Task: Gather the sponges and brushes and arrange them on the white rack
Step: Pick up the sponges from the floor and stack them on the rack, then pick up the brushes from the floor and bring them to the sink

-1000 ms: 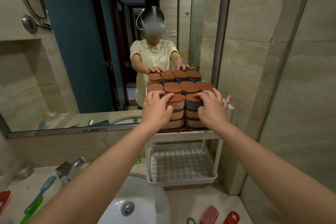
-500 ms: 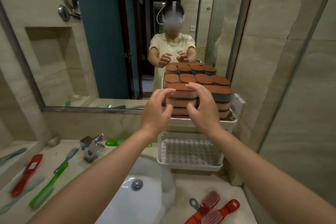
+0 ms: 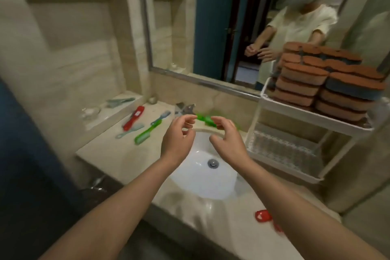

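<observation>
While the left hand (image 3: 176, 139) and right hand (image 3: 226, 139) hover over the sink (image 3: 202, 183), fingers loosely curled and, as far as the blur allows, holding nothing, sponges (image 3: 325, 86) sit stacked on the white rack's (image 3: 312, 118) top tier; brushes (image 3: 146, 133) lie on the tabletop (image 3: 118, 154).

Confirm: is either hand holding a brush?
No, the left hand and right hand hang over the sink, fingers loosely curled, holding nothing.
</observation>
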The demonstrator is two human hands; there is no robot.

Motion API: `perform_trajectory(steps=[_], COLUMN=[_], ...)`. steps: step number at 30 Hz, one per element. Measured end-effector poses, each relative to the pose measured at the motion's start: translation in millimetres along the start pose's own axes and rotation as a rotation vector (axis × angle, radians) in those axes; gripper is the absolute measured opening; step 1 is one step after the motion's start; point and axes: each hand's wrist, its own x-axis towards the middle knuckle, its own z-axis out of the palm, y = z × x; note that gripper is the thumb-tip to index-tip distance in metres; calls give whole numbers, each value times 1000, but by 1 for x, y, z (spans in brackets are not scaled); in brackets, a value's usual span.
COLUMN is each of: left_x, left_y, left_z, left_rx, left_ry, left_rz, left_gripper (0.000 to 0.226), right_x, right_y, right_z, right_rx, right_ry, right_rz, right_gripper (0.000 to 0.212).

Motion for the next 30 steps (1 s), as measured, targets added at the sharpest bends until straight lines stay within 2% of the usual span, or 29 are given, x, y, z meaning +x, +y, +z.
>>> perform_trajectory(steps=[15,25,30], left_x=[-154,-259,-313], left_y=[-98,-138,-158], left_z=[-205,-336,-384], left_rx=[144,246,264], left_ry=[449,660,703], left_rz=[-365,-534,-653], left_gripper=[42,43,42], right_x=[-89,-161,-201], right_y=[-81,-157,-179], right_z=[221,358,413], right_rx=[85,123,137], right_ry=[-595,-874,-965], right_rz=[-186,-267,-273], right_gripper=[47,51,50])
